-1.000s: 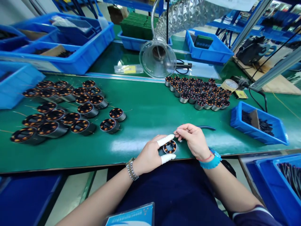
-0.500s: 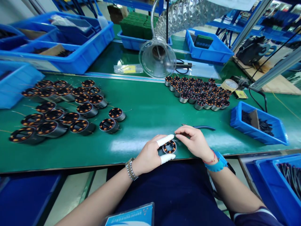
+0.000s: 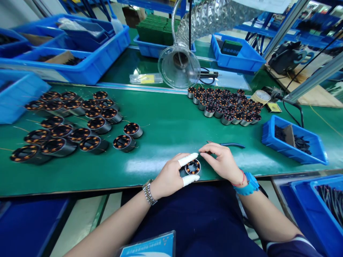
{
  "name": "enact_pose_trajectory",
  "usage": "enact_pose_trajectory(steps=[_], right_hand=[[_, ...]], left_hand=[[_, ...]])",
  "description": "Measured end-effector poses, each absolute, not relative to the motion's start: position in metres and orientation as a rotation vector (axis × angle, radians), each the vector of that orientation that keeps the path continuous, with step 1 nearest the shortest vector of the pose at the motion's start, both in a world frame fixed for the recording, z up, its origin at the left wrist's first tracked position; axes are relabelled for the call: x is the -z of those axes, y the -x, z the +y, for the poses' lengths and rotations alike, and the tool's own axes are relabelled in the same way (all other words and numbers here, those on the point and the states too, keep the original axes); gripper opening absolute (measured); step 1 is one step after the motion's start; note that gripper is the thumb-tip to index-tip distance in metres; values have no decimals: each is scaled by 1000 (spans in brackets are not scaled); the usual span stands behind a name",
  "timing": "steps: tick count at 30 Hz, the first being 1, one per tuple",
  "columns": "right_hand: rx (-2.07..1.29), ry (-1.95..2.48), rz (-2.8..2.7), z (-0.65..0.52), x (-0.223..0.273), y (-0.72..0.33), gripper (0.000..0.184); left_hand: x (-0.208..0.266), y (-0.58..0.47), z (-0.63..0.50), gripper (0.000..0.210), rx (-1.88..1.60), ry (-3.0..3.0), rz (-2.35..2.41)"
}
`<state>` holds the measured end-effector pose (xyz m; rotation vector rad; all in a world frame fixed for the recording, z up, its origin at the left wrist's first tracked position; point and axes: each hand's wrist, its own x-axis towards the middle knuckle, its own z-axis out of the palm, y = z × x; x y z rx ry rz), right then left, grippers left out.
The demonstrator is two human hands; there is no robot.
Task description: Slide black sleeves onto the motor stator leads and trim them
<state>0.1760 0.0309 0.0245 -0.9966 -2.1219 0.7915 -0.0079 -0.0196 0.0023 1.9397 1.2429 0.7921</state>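
My left hand (image 3: pixel 171 175), white covers on its thumb and a finger, grips a motor stator (image 3: pixel 193 167) from both sides near the table's front edge. The stator is a metal ring with copper windings, its open face up. Just right of it, my right hand (image 3: pixel 221 160) has thumb and forefinger pinched at the stator's upper edge, close to the left fingertip. What lies in that pinch is too small to make out. Behind the right hand lie pliers with a blue handle (image 3: pixel 232 145), their front end partly hidden by the fingers.
Several stators with loose wire ends (image 3: pixel 61 142) stand on the left of the green table (image 3: pixel 160 125). More are grouped at the back right (image 3: pixel 227 103). A blue bin of black pieces (image 3: pixel 294 142) sits right. A clear extraction hood (image 3: pixel 179 67) hangs at the back.
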Motion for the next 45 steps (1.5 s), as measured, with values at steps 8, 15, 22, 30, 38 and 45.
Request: enact_pose_trajectory(steps=[8, 15, 22, 30, 38, 45], right_hand=[[-804, 1006, -2144, 31, -27, -175, 10], [-673, 955, -2228, 31, -24, -176, 12], [-244, 814, -2473, 33, -3, -173, 19], [-1386, 1038, -2087, 42, -26, -183, 28], [-1549, 1072, -1981, 47, -23, -173, 21], [-1421, 1250, -1878, 37, -17, -162, 25]], left_hand=[[-1, 9, -20, 56, -803, -1930, 1226], [0, 8, -20, 56, -810, -1931, 1217], [0, 9, -19, 54, -802, -1947, 1194], [-4, 6, -22, 73, -774, -1802, 1301], [-2, 8, -22, 75, -776, -1802, 1291], [-1, 1, -30, 63, -815, -1900, 1452]])
